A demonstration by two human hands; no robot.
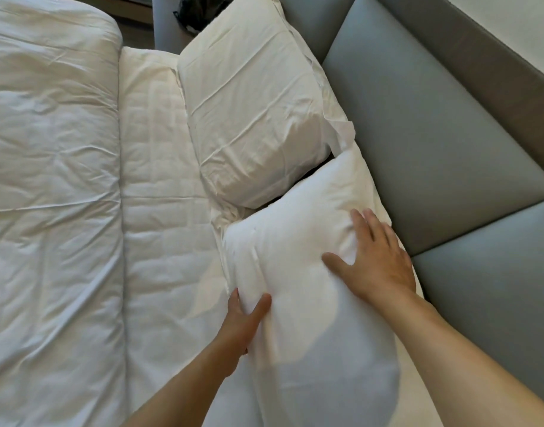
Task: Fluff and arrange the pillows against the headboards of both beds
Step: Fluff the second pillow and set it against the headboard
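Two white pillows lie along the grey padded headboard (pixel 418 124). The near pillow (pixel 298 241) is plump and lies lengthwise toward me. My left hand (pixel 243 322) grips its left edge, thumb on top and fingers tucked under. My right hand (pixel 375 260) rests flat on its right side, fingers spread, close to the headboard. The far pillow (pixel 252 109) is creased and leans at an angle against the headboard, its near corner touching the near pillow.
A thick white duvet (pixel 48 195) is rolled back over the left of the bed, leaving a strip of quilted mattress cover (pixel 162 195) bare. A dark object (pixel 199 10) sits beyond the far pillow at the top.
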